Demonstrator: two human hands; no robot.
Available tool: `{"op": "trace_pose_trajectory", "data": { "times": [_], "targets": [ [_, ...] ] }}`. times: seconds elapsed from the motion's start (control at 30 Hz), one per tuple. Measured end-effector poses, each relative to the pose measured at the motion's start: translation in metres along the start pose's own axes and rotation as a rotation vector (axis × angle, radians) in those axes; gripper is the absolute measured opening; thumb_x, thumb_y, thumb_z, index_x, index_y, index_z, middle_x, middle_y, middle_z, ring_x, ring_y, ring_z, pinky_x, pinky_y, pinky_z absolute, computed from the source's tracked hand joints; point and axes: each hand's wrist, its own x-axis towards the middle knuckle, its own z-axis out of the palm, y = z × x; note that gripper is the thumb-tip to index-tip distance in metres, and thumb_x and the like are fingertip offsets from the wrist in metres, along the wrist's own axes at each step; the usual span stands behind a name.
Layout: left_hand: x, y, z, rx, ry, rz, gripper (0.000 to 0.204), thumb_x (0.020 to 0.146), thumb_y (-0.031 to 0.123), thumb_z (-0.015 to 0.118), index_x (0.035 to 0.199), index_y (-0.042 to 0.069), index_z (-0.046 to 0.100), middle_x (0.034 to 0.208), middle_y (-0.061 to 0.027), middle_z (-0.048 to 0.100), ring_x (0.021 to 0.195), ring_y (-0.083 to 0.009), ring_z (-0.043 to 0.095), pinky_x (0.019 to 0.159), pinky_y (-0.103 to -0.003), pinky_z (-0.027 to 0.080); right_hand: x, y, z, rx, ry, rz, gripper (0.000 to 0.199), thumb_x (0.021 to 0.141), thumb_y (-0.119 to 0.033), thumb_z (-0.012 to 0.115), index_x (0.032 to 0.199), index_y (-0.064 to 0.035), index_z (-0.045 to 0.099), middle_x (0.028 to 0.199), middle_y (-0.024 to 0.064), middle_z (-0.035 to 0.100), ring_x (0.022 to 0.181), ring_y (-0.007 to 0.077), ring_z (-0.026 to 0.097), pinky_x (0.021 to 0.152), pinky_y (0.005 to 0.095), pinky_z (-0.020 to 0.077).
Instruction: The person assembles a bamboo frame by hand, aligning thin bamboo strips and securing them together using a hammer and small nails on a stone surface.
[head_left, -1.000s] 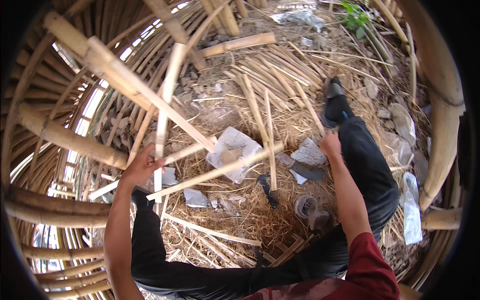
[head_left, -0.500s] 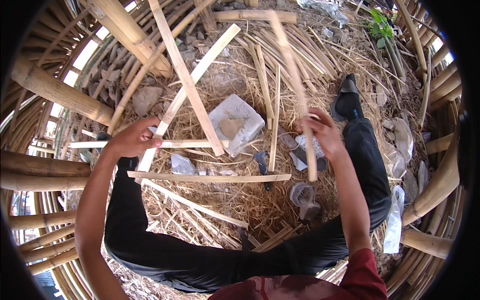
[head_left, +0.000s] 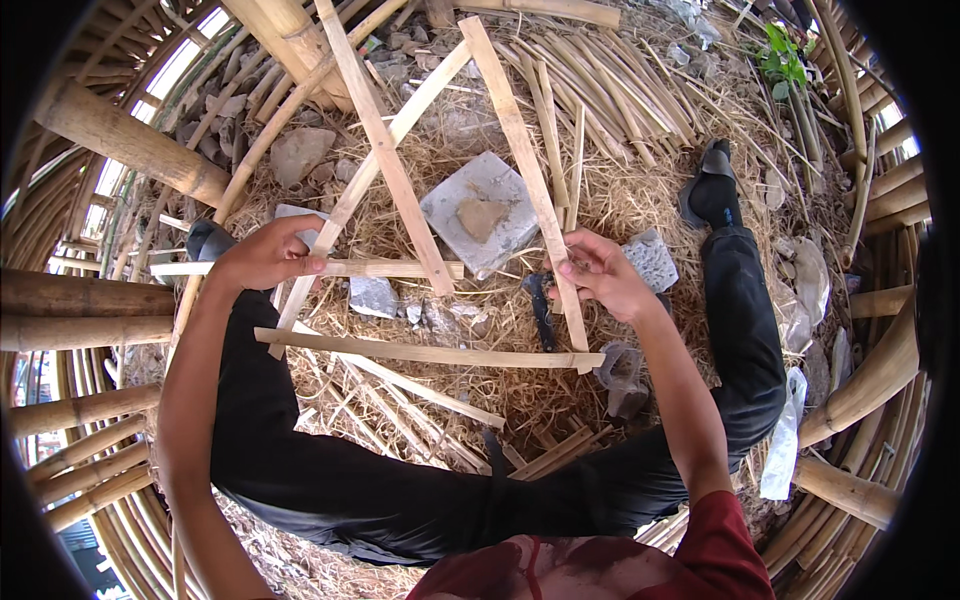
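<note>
My left hand (head_left: 268,255) is closed, thumb against fingers, on a pale bamboo strip (head_left: 345,208) that slants up to the right. A second slanting strip (head_left: 400,190) crosses it higher up, and a level strip (head_left: 400,268) passes by the left thumb. Between the thumb and fingers of my right hand (head_left: 606,277) is another bamboo strip (head_left: 515,130). Its upper end meets the top of the left-hand strip; its lower end is at the right end of a long crosswise strip (head_left: 430,352). Whether the strips are fastened cannot be made out.
A grey block (head_left: 475,240) with a small stone (head_left: 482,218) on it stands between the strips. Right of it are a dark object (head_left: 541,312), a speckled stone (head_left: 652,262) and a clear plastic cup (head_left: 622,366). Many loose strips (head_left: 610,95) lie behind. Bamboo poles (head_left: 130,150) line both sides.
My right hand has moved left, bringing its strip from upright and apart to a slant, with its top against the left-hand strip. The left hand keeps its hold. The view has shifted slightly.
</note>
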Motion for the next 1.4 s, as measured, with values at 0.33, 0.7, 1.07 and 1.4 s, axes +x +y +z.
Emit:
{"op": "trace_pose_trajectory", "data": {
  "times": [0.33, 0.7, 1.07, 1.4],
  "targets": [
    [0.01, 0.006, 0.007, 0.072, 0.021, -0.059, 0.06, 0.099, 0.031, 0.074, 0.144, 0.0, 0.047, 0.094, -0.0147, 0.075, 0.088, -0.0161, 0.069, 0.074, -0.032, 0.054, 0.001, 0.0, -0.007, 0.039, 0.027, -0.001, 0.042, 0.1, -0.015, 0.07, 0.137, -0.0016, 0.054, 0.124, 0.0127, 0.066, 0.098, 0.0268, 0.073, 0.084, 0.0385, 0.0666],
    [0.027, 0.014, 0.009, 0.284, 0.132, -0.114, 0.055, 0.102, 0.035, 0.068, 0.141, 0.001, 0.049, 0.115, -0.025, 0.071, 0.104, -0.0279, 0.069, 0.088, -0.041, 0.053, 0.024, -0.008, -0.018, -0.11, 0.166, 0.025, 0.059, 0.097, -0.014, 0.073, 0.146, 0.0034, 0.045, 0.121, 0.0142, 0.065, 0.09, 0.0269, 0.074, 0.084, 0.0402, 0.0649],
    [0.041, 0.017, 0.009, 0.394, 0.292, 0.103, 0.036, 0.1, 0.033, 0.069, 0.118, 0.004, 0.055, 0.11, -0.0232, 0.068, 0.107, -0.0424, 0.065, 0.089, -0.05, 0.049, 0.029, -0.023, -0.015, -0.189, 0.236, -0.093, 0.05, 0.092, -0.006, 0.073, 0.138, 0.0051, 0.056, 0.114, 0.0136, 0.065, 0.098, 0.0243, 0.069, 0.078, 0.0373, 0.0646],
    [0.03, 0.029, 0.017, 0.498, 0.402, 0.168, 0.036, 0.098, 0.031, 0.07, 0.12, 0.007, 0.056, 0.105, -0.0208, 0.07, 0.103, -0.0427, 0.067, 0.088, -0.051, 0.05, 0.029, -0.005, -0.015, -0.14, 0.251, -0.151, 0.044, 0.096, -0.005, 0.07, 0.137, 0.0043, 0.058, 0.115, 0.0152, 0.067, 0.083, 0.0251, 0.074, 0.073, 0.0339, 0.0609]
  ]
}}
